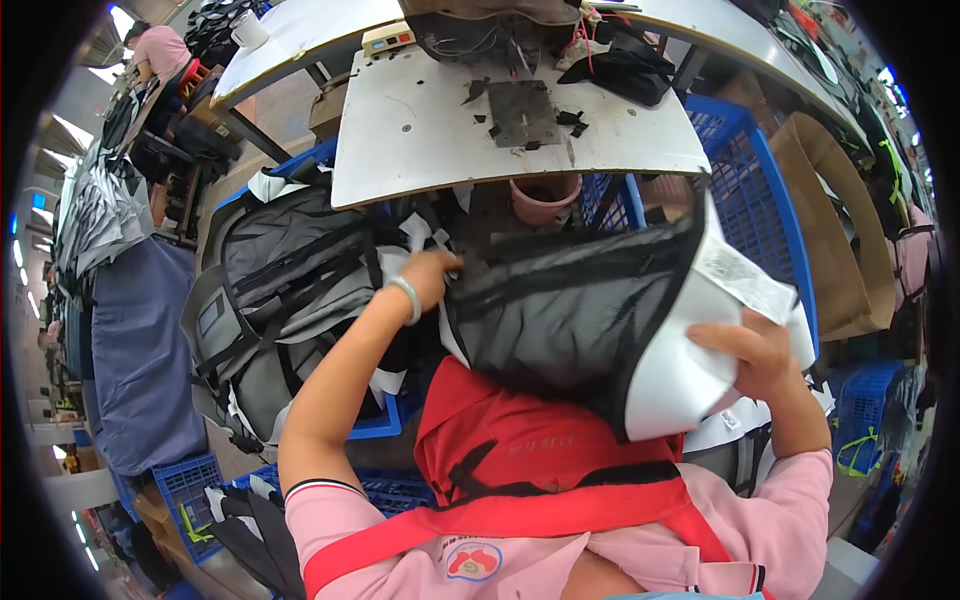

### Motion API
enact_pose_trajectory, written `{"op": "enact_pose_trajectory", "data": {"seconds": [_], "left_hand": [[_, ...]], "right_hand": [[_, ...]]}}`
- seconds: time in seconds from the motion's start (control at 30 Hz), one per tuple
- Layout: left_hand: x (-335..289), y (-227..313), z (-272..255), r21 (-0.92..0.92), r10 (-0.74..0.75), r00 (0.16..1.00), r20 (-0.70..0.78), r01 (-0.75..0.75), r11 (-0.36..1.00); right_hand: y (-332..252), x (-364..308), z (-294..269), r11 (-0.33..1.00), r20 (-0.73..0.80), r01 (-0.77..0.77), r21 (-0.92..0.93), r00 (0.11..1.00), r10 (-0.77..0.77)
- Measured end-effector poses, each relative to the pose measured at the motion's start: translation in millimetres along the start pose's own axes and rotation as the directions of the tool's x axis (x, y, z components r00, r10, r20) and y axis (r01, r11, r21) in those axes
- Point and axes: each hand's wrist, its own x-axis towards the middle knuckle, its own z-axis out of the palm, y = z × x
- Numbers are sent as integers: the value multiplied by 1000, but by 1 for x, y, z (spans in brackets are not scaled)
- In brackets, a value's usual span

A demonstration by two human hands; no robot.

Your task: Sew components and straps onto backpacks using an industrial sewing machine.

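Across my lap and the red apron (510, 420) lies a half-sewn bag panel (570, 310), with black mesh, dark edging and a white backing side. My left hand (430, 278), a pale bangle at its wrist, closes on the panel's dark left edge, though its fingertips are partly hidden. At the panel's right end my right hand (755, 350) grips the white backing, thumb on the near face. A pile of grey and black bag pieces (290, 270) lies to the left, close to my left forearm.
A white work table (400, 130) with a sewing machine (490, 35) stands ahead. Blue crates (770, 200) flank it, and a pink bucket (545, 197) sits beneath. To the right is a large brown paper bag (845, 240). Another person (162, 52) sits at the far left.
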Motion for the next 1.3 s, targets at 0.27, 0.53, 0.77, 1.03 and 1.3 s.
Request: {"op": "enact_pose_trajectory", "data": {"seconds": [0.27,0.53,0.77,1.03,1.3], "left_hand": [[-54,54,-2,-137,238,948,-214,-270,953],[-23,108,51,17,265,882,-389,-281,960],[49,162,106,-154,410,823,-394,-499,853],[11,112,19,-9,313,926,-212,-322,947],[-31,156,-86,5,314,945,-96,-315,949]], "right_hand": [[26,-29,-63,954,-442,-269,-130,877,186],[3,-58,-101,925,-408,-291,-244,896,175],[-8,-58,-159,862,-419,-293,-415,902,105],[142,-80,-97,601,-533,-795,-83,544,648],[21,-31,-94,919,348,-340,202,902,257]]}}
